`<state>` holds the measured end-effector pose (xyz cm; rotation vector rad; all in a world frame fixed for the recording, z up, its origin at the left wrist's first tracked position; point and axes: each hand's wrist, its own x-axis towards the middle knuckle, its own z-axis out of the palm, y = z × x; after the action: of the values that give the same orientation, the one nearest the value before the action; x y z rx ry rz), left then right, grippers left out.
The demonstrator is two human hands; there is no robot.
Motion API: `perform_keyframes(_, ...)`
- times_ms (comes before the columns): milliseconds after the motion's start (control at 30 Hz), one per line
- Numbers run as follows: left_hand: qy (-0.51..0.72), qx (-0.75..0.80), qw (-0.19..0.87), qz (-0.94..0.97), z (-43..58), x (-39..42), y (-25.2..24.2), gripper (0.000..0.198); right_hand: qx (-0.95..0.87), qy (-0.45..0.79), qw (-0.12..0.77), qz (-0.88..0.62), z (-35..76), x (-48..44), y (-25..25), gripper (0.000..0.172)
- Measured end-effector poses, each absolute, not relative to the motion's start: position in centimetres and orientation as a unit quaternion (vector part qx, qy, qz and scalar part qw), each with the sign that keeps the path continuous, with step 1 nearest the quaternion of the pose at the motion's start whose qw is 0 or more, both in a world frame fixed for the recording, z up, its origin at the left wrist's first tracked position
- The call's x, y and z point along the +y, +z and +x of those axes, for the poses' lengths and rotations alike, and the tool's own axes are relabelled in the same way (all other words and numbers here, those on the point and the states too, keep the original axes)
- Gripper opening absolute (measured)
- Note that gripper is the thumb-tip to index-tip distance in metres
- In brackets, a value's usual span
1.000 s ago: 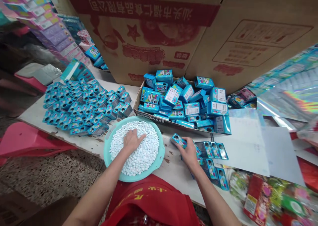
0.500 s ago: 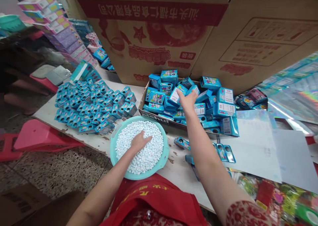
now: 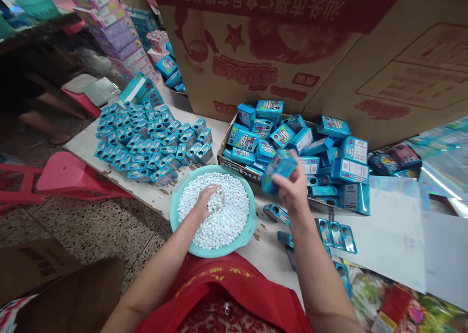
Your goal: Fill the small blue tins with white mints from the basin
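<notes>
My left hand (image 3: 207, 200) is sunk in a teal bowl (image 3: 179, 222) full of small white candies (image 3: 226, 221), fingers curled round a scoop of them. My right hand (image 3: 292, 189) is lifted above the table with its fingers closed on a small blue box (image 3: 278, 168). Just behind it a shallow cardboard tray (image 3: 237, 166) holds a heap of the same blue boxes (image 3: 329, 152). A blue insert with two round windows (image 3: 276, 212) lies on the table under my right wrist, beside several more (image 3: 336, 230).
Rows of blue inserts (image 3: 146, 138) cover the table's left part. A big printed carton (image 3: 292, 55) stands behind the tray. White sheets (image 3: 395, 235) and shiny foil (image 3: 438, 162) lie right. Pink stools (image 3: 69, 177) stand on the floor left; colourful wrappers (image 3: 402, 303) lie at the bottom right.
My right hand let go of an insert, reached into the tray and came back holding a blue box. My left hand has curled into the candies. The view shifted left.
</notes>
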<state>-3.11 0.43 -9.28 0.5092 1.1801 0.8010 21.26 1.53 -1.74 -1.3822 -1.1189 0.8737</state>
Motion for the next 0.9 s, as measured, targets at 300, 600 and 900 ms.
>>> perform_keyframes(300, 0.389, 0.442, 0.804, 0.082, -3.7, 1.2, -7.3, 0.024, -0.399, 0.619, 0.493, -0.464, 17.1, -5.7, -0.7, 0.096)
perform_keyframes(600, 0.365, 0.474, 0.801, -0.029, -3.3, 0.9, -8.8, 0.015, -0.259, 0.695, 0.482, -0.466, 15.5, -4.9, -3.6, 0.083)
perform_keyframes(900, 0.399, 0.439, 0.805, -0.003, -3.6, 1.2, -5.1, 0.014, -0.352, 0.586, 0.433, -0.588, 15.1, -5.3, -3.2, 0.052)
